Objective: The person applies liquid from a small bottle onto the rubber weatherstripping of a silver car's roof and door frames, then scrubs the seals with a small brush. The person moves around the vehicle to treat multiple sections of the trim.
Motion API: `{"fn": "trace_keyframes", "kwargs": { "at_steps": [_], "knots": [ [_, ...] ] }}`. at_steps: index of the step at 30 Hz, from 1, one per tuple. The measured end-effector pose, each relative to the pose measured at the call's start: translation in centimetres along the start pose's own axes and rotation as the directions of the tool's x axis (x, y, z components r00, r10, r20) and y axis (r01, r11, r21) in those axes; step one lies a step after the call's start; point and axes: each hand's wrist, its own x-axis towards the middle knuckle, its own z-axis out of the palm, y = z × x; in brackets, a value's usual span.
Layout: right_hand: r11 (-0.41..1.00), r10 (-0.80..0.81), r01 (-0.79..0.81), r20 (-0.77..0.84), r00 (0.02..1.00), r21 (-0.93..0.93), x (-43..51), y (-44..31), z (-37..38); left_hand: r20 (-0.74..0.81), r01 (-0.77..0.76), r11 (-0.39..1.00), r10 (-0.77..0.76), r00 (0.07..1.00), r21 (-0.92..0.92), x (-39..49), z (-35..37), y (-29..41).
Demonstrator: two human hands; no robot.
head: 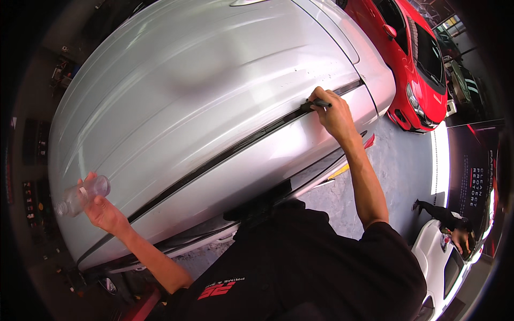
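Observation:
Before me is the silver roof (192, 132) of a car, with a black trim strip (192, 171) running along its near side. My right hand (332, 114) grips a small black-handled tool (322, 103), perhaps a brush. Its dark head rests on the strip near the strip's right end; the fingers partly hide it. Small droplets or specks dot the roof just beyond that hand. Over the roof's left part, my left hand (102, 210) holds a small clear bottle (74, 200), tilted, its neck pointing lower left. No cap shows on the neck.
A red car (425, 80) is parked beyond the silver car's right end. At lower right, another person (445, 216) leans at a white car (429, 252). A dark wall banner (482, 160) bears writing. Grey floor (401, 168) lies between the cars.

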Motion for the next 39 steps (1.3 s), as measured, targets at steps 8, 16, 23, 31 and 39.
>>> {"fn": "trace_keyframes", "kwargs": {
  "at_steps": [8,16,23,31,39],
  "knots": [
    [0.946,-0.275,0.258,0.063,0.959,0.196,-1.8,-8.3,4.3,0.104,-0.056,0.997,0.062,0.993,-0.061,5.5,4.8,1.0],
    [0.985,0.16,-0.146,-0.171,0.972,0.091,3.8,15.0,-10.0,0.092,0.023,0.989,-0.009,0.996,-0.149,4.0,4.7,-0.7],
    [0.979,0.111,-0.086,-0.131,0.985,0.183,4.6,15.6,-9.9,0.105,-0.021,0.995,0.01,0.994,0.1,3.6,3.9,0.0],
    [0.997,-0.06,0.064,-0.068,0.996,0.054,2.3,2.7,-3.2,-0.045,0.122,0.991,-0.119,0.992,0.054,-0.7,2.0,1.9],
    [0.889,-0.44,0.389,0.215,0.872,0.242,-1.0,-15.7,9.1,-0.337,0.205,0.977,-0.172,0.926,0.065,-7.9,-0.8,4.5]
  ]
}}
